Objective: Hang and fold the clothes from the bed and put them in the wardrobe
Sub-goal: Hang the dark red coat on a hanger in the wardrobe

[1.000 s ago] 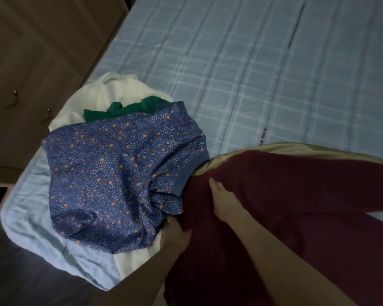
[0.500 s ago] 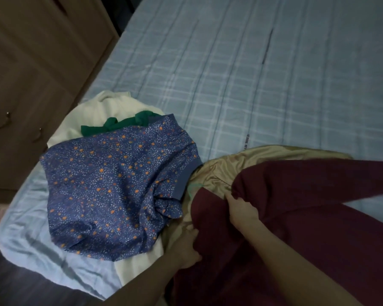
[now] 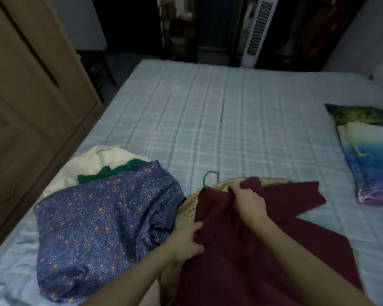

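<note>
A dark red garment [image 3: 248, 257] lies on the bed [image 3: 230, 129] over a gold satin garment [image 3: 191, 202]. My right hand [image 3: 249, 200] grips a bunched fold at the red garment's top. My left hand [image 3: 186, 242] pinches its left edge lower down. A teal hanger hook [image 3: 208, 176] pokes out just beyond the red cloth. To the left sits a pile: a blue floral garment [image 3: 102, 228] over a green one [image 3: 111, 171] and a cream one [image 3: 97, 160].
A wooden wardrobe [image 3: 24, 96] stands along the bed's left side. A colourful pillow [image 3: 372, 155] lies at the right edge. A white tower fan [image 3: 255, 29] and dark shelves stand beyond the bed's far end.
My right hand has gathered the red garment's top and moved it up the bed, uncovering the hanger hook. My left hand now pinches the red edge. The view has tilted upward.
</note>
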